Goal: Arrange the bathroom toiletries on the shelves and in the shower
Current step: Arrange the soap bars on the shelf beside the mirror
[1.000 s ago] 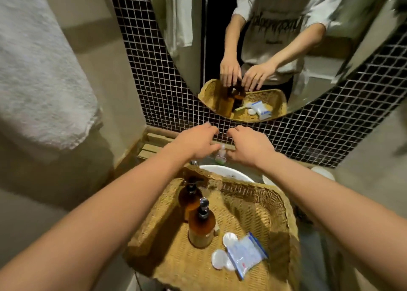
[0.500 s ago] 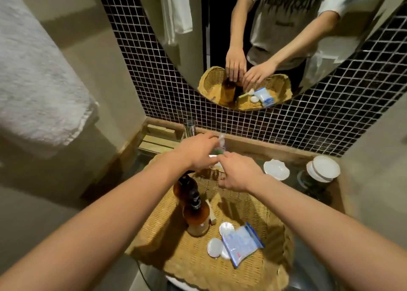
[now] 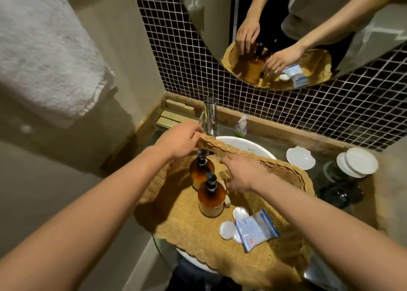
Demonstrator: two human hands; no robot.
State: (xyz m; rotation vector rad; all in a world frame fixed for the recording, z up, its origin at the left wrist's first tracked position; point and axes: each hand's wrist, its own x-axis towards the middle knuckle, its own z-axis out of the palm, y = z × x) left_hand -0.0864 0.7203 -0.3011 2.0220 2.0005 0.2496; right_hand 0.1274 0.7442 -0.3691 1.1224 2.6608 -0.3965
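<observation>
- Our left hand [image 3: 179, 142] hangs over the basket [image 3: 286, 172] rim's far corner, fingers curled down; whether it grips, we cannot tell.
- Our right hand [image 3: 240, 174] reaches into the basket beside the two pump bottles [image 3: 210, 197]; its grip is hidden.
- Packet [image 3: 256, 229] and white discs [image 3: 226, 230] lie on the basket floor.
- Basket sits on the sink [image 3: 246, 145].

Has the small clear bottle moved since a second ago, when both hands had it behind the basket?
Yes. The small bottle now stands alone on the counter against the wooden ledge, right of the faucet; both hands have dropped back to the basket.
</observation>
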